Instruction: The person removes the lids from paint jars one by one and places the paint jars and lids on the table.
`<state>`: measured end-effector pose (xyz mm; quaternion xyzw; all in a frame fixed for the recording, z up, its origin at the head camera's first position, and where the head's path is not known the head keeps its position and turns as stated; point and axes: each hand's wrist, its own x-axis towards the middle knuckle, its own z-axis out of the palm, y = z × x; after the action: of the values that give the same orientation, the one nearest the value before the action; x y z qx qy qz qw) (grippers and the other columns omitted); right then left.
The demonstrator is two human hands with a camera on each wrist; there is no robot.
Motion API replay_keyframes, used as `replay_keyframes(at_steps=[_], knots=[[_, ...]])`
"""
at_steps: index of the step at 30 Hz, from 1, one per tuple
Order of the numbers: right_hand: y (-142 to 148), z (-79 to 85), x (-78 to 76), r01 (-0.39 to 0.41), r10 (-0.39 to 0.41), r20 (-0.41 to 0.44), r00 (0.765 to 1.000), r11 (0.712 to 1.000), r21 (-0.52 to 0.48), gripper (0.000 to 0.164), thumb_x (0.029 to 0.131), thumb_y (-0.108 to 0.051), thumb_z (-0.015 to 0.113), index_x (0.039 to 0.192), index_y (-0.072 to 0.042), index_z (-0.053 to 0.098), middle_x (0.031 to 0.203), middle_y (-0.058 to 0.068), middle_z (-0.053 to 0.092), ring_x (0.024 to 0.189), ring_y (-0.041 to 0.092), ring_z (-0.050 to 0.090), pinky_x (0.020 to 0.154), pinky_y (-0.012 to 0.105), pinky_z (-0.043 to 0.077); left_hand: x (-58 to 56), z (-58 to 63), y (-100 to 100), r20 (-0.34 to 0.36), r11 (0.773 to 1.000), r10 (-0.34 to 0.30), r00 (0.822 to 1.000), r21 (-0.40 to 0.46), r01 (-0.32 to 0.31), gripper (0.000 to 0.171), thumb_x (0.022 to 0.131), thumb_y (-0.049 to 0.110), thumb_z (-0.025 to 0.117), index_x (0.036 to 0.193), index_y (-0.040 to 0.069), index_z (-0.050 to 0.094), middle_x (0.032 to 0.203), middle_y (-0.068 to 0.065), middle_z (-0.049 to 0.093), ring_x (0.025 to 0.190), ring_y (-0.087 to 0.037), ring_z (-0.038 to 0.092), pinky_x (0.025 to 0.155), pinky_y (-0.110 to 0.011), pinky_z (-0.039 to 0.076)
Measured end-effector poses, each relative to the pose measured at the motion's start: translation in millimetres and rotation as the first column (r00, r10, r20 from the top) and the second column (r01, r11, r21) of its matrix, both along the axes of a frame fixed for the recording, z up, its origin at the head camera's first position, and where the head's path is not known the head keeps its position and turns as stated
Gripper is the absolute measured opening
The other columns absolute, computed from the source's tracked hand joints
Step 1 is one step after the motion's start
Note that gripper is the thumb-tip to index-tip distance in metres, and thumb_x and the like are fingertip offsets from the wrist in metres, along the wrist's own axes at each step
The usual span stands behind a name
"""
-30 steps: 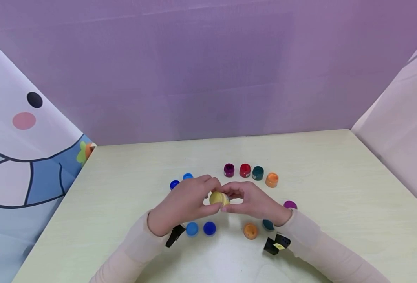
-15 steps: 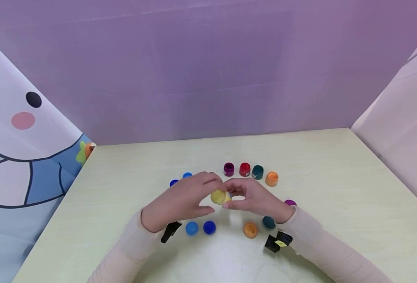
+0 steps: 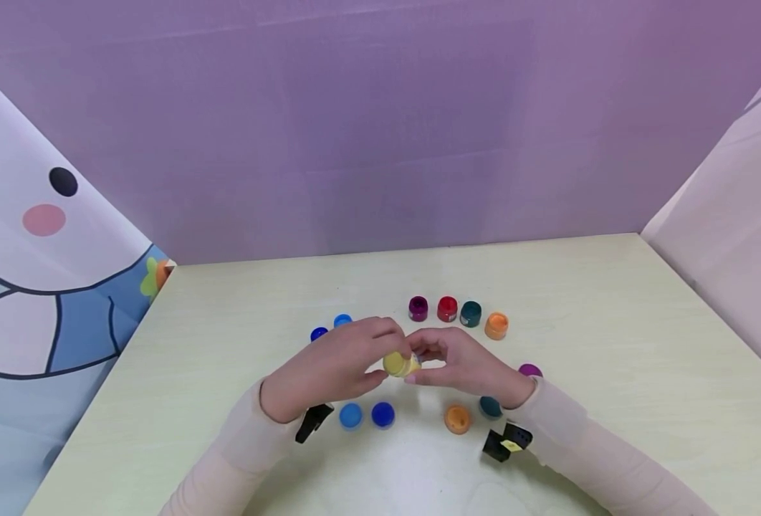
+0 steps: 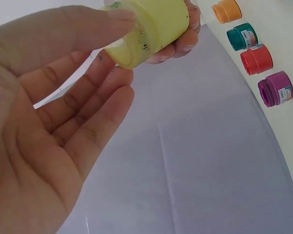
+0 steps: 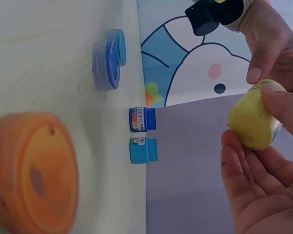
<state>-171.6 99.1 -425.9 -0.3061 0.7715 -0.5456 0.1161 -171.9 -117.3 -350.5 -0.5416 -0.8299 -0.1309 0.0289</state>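
A small yellow paint jar [image 3: 401,364] is held above the table between both hands, lying on its side. My right hand [image 3: 461,364] grips its body with thumb and fingers, as the right wrist view shows the jar's yellow base [image 5: 246,124] toward that camera. With thumb and fingertips, my left hand [image 3: 342,362] pinches the jar's lid [image 4: 132,41] at the other end. In the left wrist view the left thumb lies across the lid's rim, while the fingers reach beneath it. Whether the lid is loose on the jar cannot be told.
Behind the hands stand uncapped purple [image 3: 418,309], red [image 3: 447,309], teal [image 3: 471,314] and orange [image 3: 496,326] jars. Two blue jars [image 5: 142,119] are at left. Nearer lie light blue [image 3: 350,416], dark blue [image 3: 383,414], orange [image 3: 458,419], teal [image 3: 490,407] and purple [image 3: 530,370] lids.
The left thumb came away from the yellow jar half a second ago and is now back against its lid end. The right hand keeps its grip nearly in place.
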Motion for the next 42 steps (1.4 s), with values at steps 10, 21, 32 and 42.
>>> replay_keyframes(at_steps=[10, 21, 32, 42], knots=[[-0.4, 0.4, 0.8, 0.012, -0.012, 0.004, 1.0, 1.0, -0.013, 0.039, 0.083, -0.022, 0.073, 0.118, -0.008, 0.061, 0.109, 0.002, 0.065, 0.094, 0.014, 0.062, 0.087, 0.041, 0.051, 1.4, 1.6, -0.1, 0.058, 0.996, 0.088, 0.994, 0.027, -0.089, 0.03, 0.079, 0.016, 0.076, 0.105, 0.008, 0.065, 0.098, 0.0, 0.064, 0.082, -0.009, 0.058, 0.075, -0.015, 0.049], [-2.6, -1.6, 0.3, 0.001, -0.001, -0.019, 1.0, 1.0, -0.025, 0.034, 0.085, -0.019, 0.071, 0.115, -0.007, 0.061, 0.108, 0.004, 0.064, 0.096, 0.015, 0.061, 0.088, 0.029, 0.051, 3.2, -3.8, 3.9, -0.004, 0.975, 0.217, 0.976, 0.044, -0.217, 0.025, 0.08, 0.032, 0.073, 0.084, 0.011, 0.061, 0.073, 0.004, 0.059, 0.053, -0.005, 0.042, 0.05, -0.014, 0.038], [-0.5, -0.7, -1.0, 0.0, -0.001, -0.009, 1.0, 0.999, -0.049, 0.035, 0.084, -0.015, 0.072, 0.115, -0.004, 0.06, 0.108, 0.006, 0.064, 0.096, 0.016, 0.061, 0.088, 0.028, 0.051, -2.3, -2.6, -2.1, -0.043, 1.0, 0.018, 0.999, 0.025, -0.017, 0.046, 0.073, 0.023, 0.082, 0.111, 0.01, 0.06, 0.109, 0.001, 0.058, 0.098, -0.012, 0.055, 0.087, -0.02, 0.048], [-1.1, -2.2, -0.9, -0.016, 0.016, 0.007, 1.0, 0.998, -0.057, 0.036, 0.084, -0.015, 0.072, 0.116, -0.004, 0.059, 0.109, 0.006, 0.064, 0.096, 0.017, 0.062, 0.088, 0.028, 0.05, -2.9, -3.4, -0.7, -0.068, 0.994, -0.094, 0.993, 0.045, 0.097, 0.031, 0.076, 0.009, 0.079, 0.102, 0.011, 0.063, 0.103, 0.0, 0.061, 0.094, -0.012, 0.058, 0.086, -0.016, 0.048]])
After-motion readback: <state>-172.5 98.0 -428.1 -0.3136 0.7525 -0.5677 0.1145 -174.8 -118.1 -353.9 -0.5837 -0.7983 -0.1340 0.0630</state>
